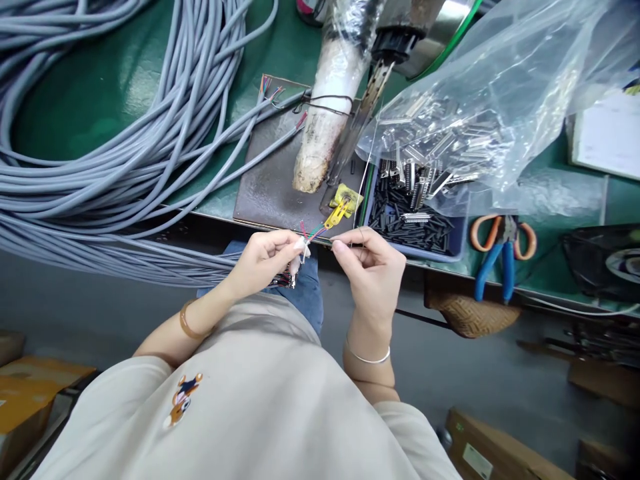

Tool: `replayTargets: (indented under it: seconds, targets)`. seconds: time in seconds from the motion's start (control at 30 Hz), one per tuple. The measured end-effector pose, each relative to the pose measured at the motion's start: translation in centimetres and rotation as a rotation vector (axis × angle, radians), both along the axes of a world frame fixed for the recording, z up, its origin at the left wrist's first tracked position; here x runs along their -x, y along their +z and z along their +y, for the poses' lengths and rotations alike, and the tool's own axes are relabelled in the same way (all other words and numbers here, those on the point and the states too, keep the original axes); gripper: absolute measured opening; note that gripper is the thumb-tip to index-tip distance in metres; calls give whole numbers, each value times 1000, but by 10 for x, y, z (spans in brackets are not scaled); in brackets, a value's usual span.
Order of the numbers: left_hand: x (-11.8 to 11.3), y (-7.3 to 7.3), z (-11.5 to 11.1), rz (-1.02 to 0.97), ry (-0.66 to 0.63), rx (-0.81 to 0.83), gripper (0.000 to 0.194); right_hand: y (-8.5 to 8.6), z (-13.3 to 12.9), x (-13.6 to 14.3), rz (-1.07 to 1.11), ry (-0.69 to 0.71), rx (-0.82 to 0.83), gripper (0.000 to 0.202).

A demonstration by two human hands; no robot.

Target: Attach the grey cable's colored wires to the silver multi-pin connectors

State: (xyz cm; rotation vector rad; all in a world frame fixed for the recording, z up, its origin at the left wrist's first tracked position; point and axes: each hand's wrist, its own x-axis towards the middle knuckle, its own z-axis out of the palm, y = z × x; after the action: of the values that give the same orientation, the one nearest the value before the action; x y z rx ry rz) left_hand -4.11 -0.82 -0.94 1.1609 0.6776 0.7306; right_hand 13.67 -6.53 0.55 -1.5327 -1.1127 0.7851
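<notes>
My left hand point(267, 260) is closed in a pinch on the end of a cable, just off the bench's front edge. Thin coloured wires point(313, 236), red, green and blue among them, fan out from its fingertips. My right hand point(370, 267) is pinched too, a little to the right of these wires; whatever lies between its fingertips is too small to make out. A yellow clip-like piece point(336, 215) reaches to the wires from a yellow pad point(349, 195). Both lie on a dark board point(270, 190). Metal-ended cables point(291, 277) hang under my left hand.
Grey cable coils point(170, 133) cover the left side. A plastic-wrapped nozzle point(320, 127) and a soldering iron-like metal rod point(360, 120) hang over the board. To the right are a blue bin point(457, 243) of black sleeves, a bag point(525, 113) of metal connectors and cutting pliers point(505, 250).
</notes>
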Motion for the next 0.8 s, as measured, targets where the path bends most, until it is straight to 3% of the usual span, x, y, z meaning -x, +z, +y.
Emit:
replayTargets:
  seconds: [0.17, 0.8]
  targets:
    - [3, 1, 3, -85, -24, 144, 37, 1, 5, 6, 51, 22, 21, 11]
    - [3, 4, 2, -53, -63, 110, 44, 1, 12, 10, 224, 103, 63, 10]
